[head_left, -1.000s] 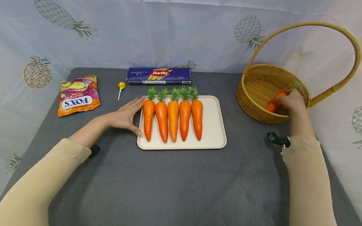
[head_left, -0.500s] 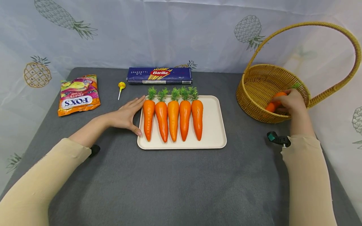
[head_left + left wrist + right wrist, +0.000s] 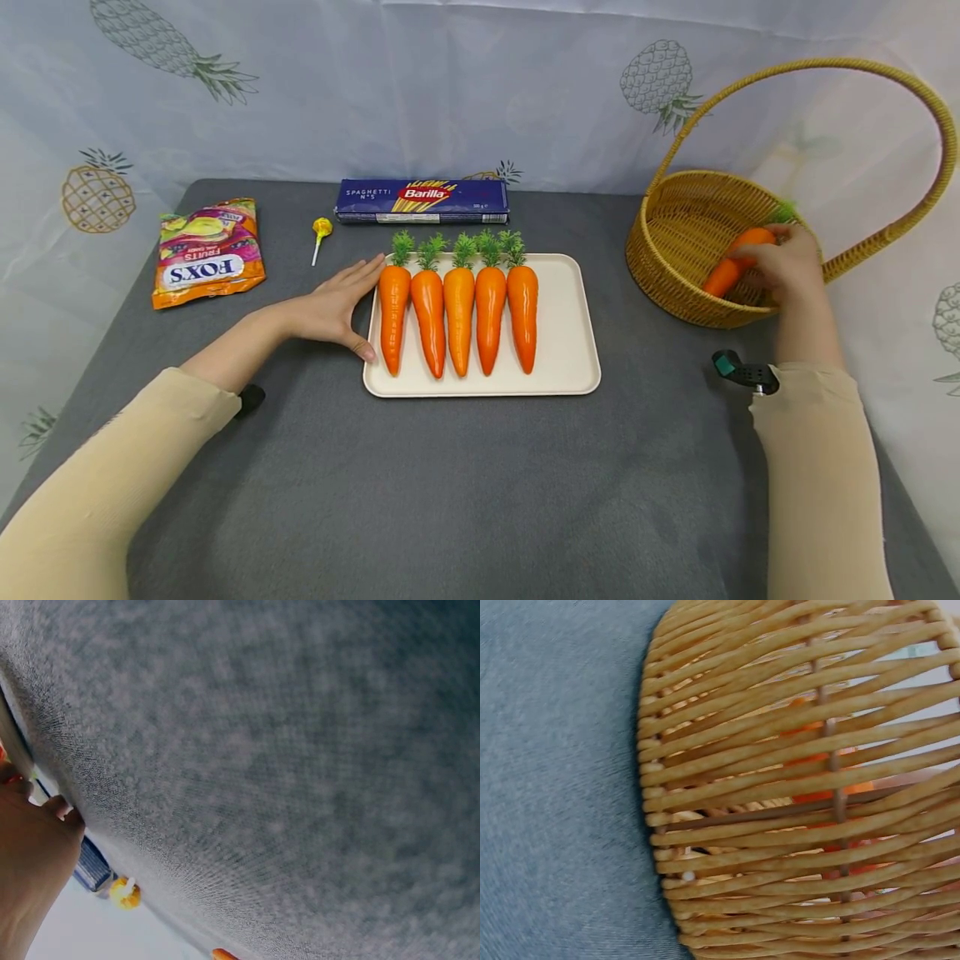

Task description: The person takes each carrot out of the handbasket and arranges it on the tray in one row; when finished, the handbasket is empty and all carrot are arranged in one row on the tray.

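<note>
My right hand (image 3: pixel 797 260) grips an orange carrot (image 3: pixel 738 254) with a green leafy top, inside the wicker basket (image 3: pixel 652 279). The carrot lies slanted, its tip low toward the basket's near wall. Through the weave in the right wrist view, only orange patches of carrot (image 3: pixel 829 787) show. At the left, my left hand (image 3: pixel 326 312) rests with fingers spread against the edge of a cream tray (image 3: pixel 566 333), thumb on its near left corner. Several carrots (image 3: pixel 459 321) lie side by side on that tray, leaves pointing away from me.
A blue spaghetti box (image 3: pixel 422 202) lies behind the tray. Left of it are a yellow lollipop (image 3: pixel 322 229) and a bag of Fox's candy (image 3: pixel 210 254). The basket's tall handle (image 3: pixel 817 64) arches over the right side. A patterned curtain (image 3: pixel 480 100) hangs behind the grey table (image 3: pixel 480 492).
My right hand has raised the carrot slightly within the basket and shifted a little to the right, so more of the carrot shows. The left hand and tray have stayed still.
</note>
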{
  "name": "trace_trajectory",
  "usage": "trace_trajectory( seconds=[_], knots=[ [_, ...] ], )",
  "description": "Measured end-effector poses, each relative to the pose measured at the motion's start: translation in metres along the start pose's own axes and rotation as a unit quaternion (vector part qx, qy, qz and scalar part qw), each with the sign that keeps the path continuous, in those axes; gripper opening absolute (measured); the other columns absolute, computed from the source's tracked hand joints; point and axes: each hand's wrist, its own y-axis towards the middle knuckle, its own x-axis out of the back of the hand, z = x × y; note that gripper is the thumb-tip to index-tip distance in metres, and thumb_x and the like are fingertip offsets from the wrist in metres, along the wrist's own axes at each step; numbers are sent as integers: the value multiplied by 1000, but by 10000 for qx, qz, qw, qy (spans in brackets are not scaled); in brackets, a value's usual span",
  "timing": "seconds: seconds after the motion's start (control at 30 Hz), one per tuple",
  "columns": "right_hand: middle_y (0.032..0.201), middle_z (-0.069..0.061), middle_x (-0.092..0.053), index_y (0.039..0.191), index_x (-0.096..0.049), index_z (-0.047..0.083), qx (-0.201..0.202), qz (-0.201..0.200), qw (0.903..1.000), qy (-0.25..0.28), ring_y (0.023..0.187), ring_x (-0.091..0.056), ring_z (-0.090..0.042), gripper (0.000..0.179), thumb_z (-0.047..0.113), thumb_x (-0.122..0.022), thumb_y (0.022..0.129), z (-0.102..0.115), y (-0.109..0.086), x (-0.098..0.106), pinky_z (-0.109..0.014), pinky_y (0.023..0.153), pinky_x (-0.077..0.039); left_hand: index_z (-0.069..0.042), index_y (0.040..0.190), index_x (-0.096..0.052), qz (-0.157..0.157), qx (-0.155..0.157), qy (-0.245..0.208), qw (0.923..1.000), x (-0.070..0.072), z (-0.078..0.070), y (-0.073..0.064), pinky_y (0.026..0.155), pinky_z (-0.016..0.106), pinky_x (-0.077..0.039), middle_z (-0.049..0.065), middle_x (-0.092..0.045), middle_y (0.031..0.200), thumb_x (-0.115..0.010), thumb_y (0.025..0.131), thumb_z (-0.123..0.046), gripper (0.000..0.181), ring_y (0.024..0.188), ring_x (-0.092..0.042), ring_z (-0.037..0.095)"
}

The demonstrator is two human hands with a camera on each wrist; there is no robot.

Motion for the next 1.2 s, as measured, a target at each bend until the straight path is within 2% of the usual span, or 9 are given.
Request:
trace_trajectory(
  seconds=[0.17, 0.27, 0.43, 0.73, 1.2],
  knots=[
    [111, 11, -39, 146, -30, 25, -41, -123, 9939, 1091, 67, -60, 3, 79, 18, -78, 83, 8, -6, 3, -18, 63, -59, -11, 160, 2, 0, -27, -7, 10000, 0, 0, -1, 117, 74, -4, 8, 10, 169, -89, 63, -54, 139, 155, 7, 44],
    [112, 11, -38, 143, -33, 25, 53, -162, 9884, 1509, 76, -58, 0, 78, 14, -79, 82, 14, -11, 3, -18, 62, -59, -11, 160, 2, -2, -45, -13, 10000, 0, 1, -1, 118, 73, -4, 8, 11, 169, -88, 63, -54, 139, 155, 7, 44],
    [112, 12, -39, 141, -36, 27, 240, -208, 9843, 1736, 92, -55, -8, 77, 16, -81, 80, 26, -20, 0, -17, 59, -57, -11, 160, 2, -11, -62, -31, 10000, 0, 1, -1, 117, 74, -4, 9, 10, 169, -88, 63, -55, 139, 155, 7, 44],
    [115, 8, -41, 140, -39, 25, 531, 104, 9687, 2425, 89, -59, -8, 76, 9, -81, 80, 43, -37, -10, -19, 58, -58, -11, 160, 2, -13, -96, -7, 10000, 0, 0, -2, 116, 75, -5, 9, 10, 169, -89, 63, -53, 139, 154, 7, 45],
    [119, 2, -43, 140, -39, 20, 1015, 736, 9538, 2730, 96, -58, -13, 70, 1, -75, 84, 58, -55, -32, -21, 61, -59, -11, 160, 2, -20, -86, 58, 9999, 0, 0, -2, 116, 75, -6, 10, 10, 169, -89, 63, -52, 140, 154, 6, 45]
  ],
)
